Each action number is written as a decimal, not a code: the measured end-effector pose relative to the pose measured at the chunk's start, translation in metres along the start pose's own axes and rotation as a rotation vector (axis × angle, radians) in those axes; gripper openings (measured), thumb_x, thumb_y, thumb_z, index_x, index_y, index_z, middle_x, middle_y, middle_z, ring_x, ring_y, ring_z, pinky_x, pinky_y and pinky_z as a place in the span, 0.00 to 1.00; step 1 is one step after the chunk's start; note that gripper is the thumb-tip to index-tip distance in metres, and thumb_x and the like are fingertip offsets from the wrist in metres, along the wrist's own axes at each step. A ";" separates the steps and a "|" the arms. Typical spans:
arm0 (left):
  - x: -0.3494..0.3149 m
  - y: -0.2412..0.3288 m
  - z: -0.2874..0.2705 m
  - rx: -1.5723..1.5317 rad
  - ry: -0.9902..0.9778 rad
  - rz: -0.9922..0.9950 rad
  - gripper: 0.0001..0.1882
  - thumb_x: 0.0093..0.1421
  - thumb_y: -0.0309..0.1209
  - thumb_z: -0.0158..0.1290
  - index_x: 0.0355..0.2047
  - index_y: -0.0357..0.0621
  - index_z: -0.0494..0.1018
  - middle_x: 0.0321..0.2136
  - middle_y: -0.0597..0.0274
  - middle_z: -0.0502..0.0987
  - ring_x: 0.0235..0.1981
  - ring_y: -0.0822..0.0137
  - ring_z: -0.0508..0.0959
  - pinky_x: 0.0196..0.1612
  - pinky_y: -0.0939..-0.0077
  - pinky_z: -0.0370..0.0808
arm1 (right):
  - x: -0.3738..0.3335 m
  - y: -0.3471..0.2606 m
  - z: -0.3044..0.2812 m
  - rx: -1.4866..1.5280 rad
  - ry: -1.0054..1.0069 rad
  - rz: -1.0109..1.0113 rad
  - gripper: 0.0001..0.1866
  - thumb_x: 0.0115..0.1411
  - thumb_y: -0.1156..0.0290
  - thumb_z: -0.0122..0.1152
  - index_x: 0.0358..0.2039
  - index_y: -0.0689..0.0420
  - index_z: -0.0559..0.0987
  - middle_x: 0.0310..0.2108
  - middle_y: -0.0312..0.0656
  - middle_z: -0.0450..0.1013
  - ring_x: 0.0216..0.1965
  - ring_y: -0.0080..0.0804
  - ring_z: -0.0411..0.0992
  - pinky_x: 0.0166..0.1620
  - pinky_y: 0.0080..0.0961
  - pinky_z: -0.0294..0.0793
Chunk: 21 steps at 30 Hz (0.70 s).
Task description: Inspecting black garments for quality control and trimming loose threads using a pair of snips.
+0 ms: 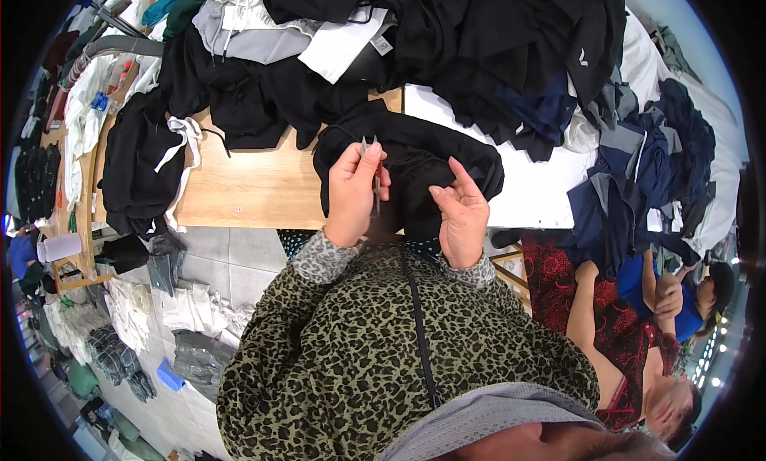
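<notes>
My left hand (349, 190) is closed around a pair of thread snips (377, 186), which has metal blades and a bit of red. Its two pointed tips stick up past my thumb, away from me. To the right, my right hand (464, 222) is raised with the index finger and thumb stretched apart, and I see nothing in it. Below both hands a black garment (411, 142) lies bunched on the table's near edge. How far the hands are above the cloth is hard to judge.
A large heap of black clothes (511, 38) covers the table's far side. Black clothing with white drawstrings (140, 170) lies left on the wooden tabletop (255, 190). Navy garments (630, 182) hang over the right edge. Other people sit close by at right, one in red patterned clothing (550, 301).
</notes>
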<state>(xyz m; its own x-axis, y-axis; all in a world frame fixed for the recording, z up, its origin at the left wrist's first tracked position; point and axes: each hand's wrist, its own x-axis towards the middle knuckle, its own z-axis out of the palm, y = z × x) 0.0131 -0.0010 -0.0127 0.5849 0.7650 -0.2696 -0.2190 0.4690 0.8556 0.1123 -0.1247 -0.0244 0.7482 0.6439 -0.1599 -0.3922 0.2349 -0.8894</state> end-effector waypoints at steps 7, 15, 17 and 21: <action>-0.006 -0.002 0.008 0.634 -0.233 0.486 0.09 0.49 0.24 0.60 0.32 0.36 0.76 0.27 0.65 0.71 0.22 0.76 0.71 0.24 0.83 0.67 | -0.001 -0.009 0.009 0.056 -0.014 0.041 0.28 0.53 0.90 0.55 0.56 0.70 0.63 0.38 0.37 0.67 0.35 0.17 0.68 0.42 0.12 0.69; -0.001 -0.013 0.005 0.697 -0.266 0.516 0.05 0.53 0.22 0.55 0.27 0.34 0.70 0.26 0.58 0.70 0.23 0.67 0.72 0.25 0.78 0.68 | 0.000 -0.009 0.003 0.029 -0.004 0.045 0.28 0.52 0.90 0.55 0.56 0.71 0.63 0.38 0.38 0.68 0.35 0.19 0.69 0.42 0.13 0.70; 0.003 -0.018 -0.005 0.536 -0.274 0.289 0.04 0.55 0.22 0.52 0.26 0.34 0.69 0.26 0.61 0.70 0.23 0.72 0.70 0.27 0.81 0.67 | 0.002 -0.010 0.001 0.058 0.026 0.039 0.28 0.52 0.90 0.55 0.55 0.71 0.63 0.37 0.37 0.67 0.33 0.18 0.69 0.42 0.13 0.70; 0.002 -0.013 -0.006 0.422 -0.260 0.049 0.04 0.55 0.23 0.53 0.27 0.33 0.71 0.26 0.63 0.70 0.24 0.75 0.69 0.26 0.82 0.66 | 0.002 -0.011 0.000 0.062 0.021 0.064 0.28 0.52 0.90 0.55 0.55 0.71 0.63 0.36 0.37 0.67 0.33 0.19 0.69 0.42 0.13 0.70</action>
<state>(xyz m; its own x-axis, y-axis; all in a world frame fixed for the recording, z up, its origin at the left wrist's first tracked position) 0.0121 -0.0031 -0.0270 0.7690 0.6210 -0.1516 0.0528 0.1747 0.9832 0.1178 -0.1261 -0.0146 0.7315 0.6436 -0.2251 -0.4715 0.2390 -0.8489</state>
